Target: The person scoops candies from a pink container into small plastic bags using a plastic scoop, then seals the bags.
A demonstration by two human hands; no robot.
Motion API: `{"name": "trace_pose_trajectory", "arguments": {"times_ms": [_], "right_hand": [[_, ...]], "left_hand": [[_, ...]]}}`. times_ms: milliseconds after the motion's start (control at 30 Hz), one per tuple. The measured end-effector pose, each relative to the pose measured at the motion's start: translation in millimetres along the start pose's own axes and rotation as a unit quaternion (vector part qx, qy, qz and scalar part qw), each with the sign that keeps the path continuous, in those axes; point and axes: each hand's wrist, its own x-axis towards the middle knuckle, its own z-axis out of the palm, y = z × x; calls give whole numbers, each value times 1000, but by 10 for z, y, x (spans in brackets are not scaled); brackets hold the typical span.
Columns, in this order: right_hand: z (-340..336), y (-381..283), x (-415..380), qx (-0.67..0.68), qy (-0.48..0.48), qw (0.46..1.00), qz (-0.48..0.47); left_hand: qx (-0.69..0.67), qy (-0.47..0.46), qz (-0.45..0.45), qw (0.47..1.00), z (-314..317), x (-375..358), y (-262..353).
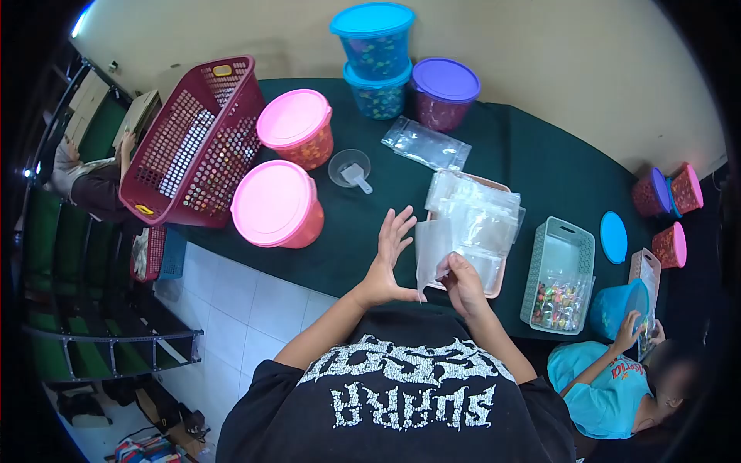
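Note:
In the head view, my right hand pinches a clear plastic bag between thumb and fingers. My left hand is open just left of it, fingers spread and pointing up, with the thumb tip right at the bag's lower edge. Behind the held bag, a stack of clear plastic bags lies in a pale pink tray, covering most of it. More flat clear bags rest on the dark green tablecloth beyond the tray.
Pink-lidded tubs, a clear bowl with a white scoop and a maroon basket stand left. Blue tubs and a purple-lidded tub stand behind. Right are a grey-green basket with filled bags and another person.

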Motion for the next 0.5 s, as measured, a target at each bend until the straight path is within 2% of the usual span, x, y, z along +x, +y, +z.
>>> {"name": "trace_pose_trajectory", "arguments": {"times_ms": [33,100,267,333,367,400,433,500], "right_hand": [[74,69,24,-2,-3,1000,1],[231,224,92,-28,4,1000,13],[791,573,230,-80,-7,996,33],[1085,708,285,-174,4,984,42],[1220,772,311,-174,0,984,42],[1348,828,334,-212,15,977,-20],[1478,864,354,-250,31,964,-83],[1759,854,328,-234,10,966,-107]], "left_hand": [[1,4,2,1000,-82,-42,40],[118,-30,76,990,-271,-142,129],[139,44,85,986,-761,-486,309],[164,67,78,981,-1043,-667,445],[187,88,69,976,-1184,-742,517],[189,96,116,970,-1270,-755,680],[192,97,117,969,-1391,-800,783],[387,108,124,907,-1617,-911,963]]}}
